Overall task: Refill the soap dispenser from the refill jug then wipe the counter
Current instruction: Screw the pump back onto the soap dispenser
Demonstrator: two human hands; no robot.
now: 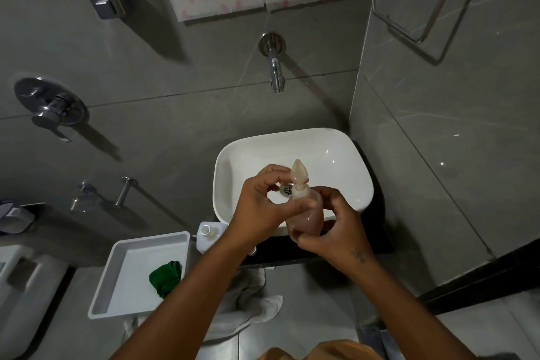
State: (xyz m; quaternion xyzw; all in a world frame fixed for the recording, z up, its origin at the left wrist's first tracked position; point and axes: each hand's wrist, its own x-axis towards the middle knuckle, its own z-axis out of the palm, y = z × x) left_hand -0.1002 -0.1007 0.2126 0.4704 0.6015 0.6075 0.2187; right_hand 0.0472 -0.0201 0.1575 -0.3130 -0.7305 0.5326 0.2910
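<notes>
Both hands are holding the translucent pinkish plastic soap dispenser bottle (305, 215) over the white oval ceramic basin (336, 149).

Right hand (333, 231) fingers are wrapping the bottle body; left hand (263, 207) fingers are pinching the pump collar. White refill jug (209, 235) is standing on the dark worktop (292, 251) at 9 o'clock; crumpled green cloth (166, 278) is lying in the white tray (117, 272).
</notes>
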